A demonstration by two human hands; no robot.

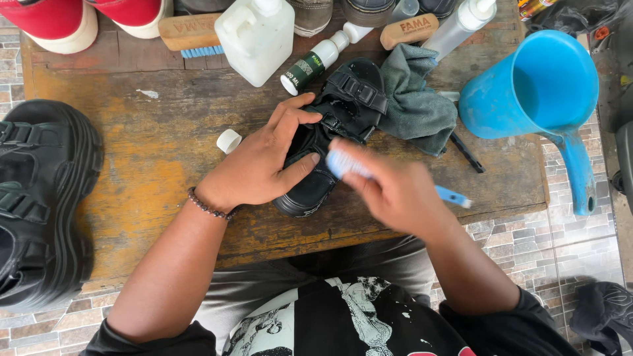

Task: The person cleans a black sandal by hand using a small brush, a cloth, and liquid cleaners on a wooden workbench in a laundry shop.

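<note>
A person scrubbed a black strapped sandal [333, 135] on a worn wooden desk [151, 151], the left hand [260, 165] clamped over its upper with thumb and fingers pinning it flat. The right hand [395, 191], blurred in motion, was closed around a small blue brush [346, 163] pressed to the sandal's side. A grey cloth [415, 105] lay just beside the shoe, a blue plastic scoop [534, 92] stood to the right, and a white jug [257, 36] stood behind. Good work here likely meant short strokes, a firm hold near the straps, and bristles kept to the seams.
</note>
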